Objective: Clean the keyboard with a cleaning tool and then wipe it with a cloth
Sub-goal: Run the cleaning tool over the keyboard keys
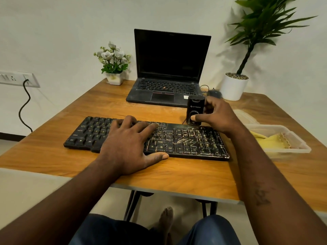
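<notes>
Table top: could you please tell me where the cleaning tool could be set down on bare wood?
Bare wood lies left of the keyboard and laptop, up to the table edge, and between those two. The right side is crowded: container, mouse, plant pot.

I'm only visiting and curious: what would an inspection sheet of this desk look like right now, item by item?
Surface: wooden table, dark legs beneath.
Job's things: black keyboard lying flat, pale grime on its right half; black cleaning tool upright at its far right edge; yellow cloth in a clear container.
Clutter: open laptop, screen dark; mouse beside it; flower pot; tall plant in a white pot.
Hands: left hand rests flat on the keyboard; right hand grips the cleaning tool.
Cables: black cable hangs from the wall socket; a thin one by the mouse.
Surroundings: pale wall; the person's knees below.
</notes>
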`<state>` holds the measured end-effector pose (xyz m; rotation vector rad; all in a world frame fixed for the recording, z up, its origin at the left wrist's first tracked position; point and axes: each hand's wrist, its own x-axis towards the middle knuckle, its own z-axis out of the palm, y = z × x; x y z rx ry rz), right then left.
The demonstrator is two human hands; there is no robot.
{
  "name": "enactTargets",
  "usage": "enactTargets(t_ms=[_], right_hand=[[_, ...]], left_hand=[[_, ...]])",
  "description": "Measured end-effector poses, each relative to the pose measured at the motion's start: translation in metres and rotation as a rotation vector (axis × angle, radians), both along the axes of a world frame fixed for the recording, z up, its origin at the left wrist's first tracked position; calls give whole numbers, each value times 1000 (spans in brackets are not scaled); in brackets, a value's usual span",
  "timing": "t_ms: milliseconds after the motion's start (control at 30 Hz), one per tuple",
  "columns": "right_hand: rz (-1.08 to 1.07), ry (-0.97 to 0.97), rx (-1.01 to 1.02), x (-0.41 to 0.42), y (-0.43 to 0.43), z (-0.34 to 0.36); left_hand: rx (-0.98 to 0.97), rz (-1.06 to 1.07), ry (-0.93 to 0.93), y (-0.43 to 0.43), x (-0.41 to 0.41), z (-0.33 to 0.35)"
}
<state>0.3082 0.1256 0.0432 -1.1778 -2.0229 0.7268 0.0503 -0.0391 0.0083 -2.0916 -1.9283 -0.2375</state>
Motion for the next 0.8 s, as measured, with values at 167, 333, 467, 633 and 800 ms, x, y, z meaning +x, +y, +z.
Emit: enactTargets(t_ms=[167,333,467,633,800], right_hand=[[-99,-7,39,-2,-1,-4],[5,47,-62,-6,-5,-5],[-125,-10,53,-2,-3,-2],[-3,6,-28,-11,-6,-7],[-1,39,-26,-5,-9,-2]], left_hand=[[20,-26,21,3,14,2],[11,-42,-21,12,33,-2],[28,-42,-25,12,32,-5],[23,-28,-30,12,32,-6],[16,-16,-40,10,33,-6]])
